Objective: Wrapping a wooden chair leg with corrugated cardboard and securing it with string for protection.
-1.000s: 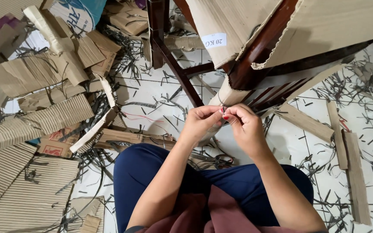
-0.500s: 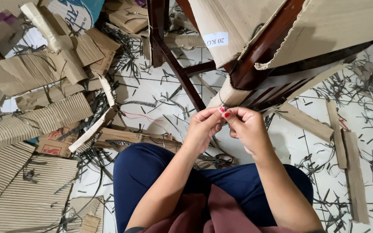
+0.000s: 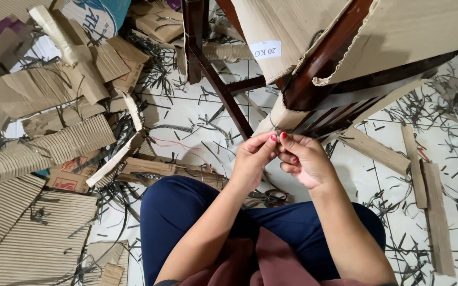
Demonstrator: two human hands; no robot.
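Left hand point(image 3: 251, 159) and right hand point(image 3: 303, 159) meet fingertip to fingertip, pinching a thin dark strand point(image 3: 274, 127) below the cardboard-wrapped dark wooden chair point(image 3: 314, 74), forearms raised over the lap.

The person wears navy blue trousers point(image 3: 186, 212) and a maroon garment point(image 3: 271, 265) at the frame's lower middle; the forearms are bare, and both hands' point(image 3: 282, 159) fingernails carry red polish

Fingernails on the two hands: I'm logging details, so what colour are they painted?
Red polish, seen in the head view on the left hand and right hand fingertips.
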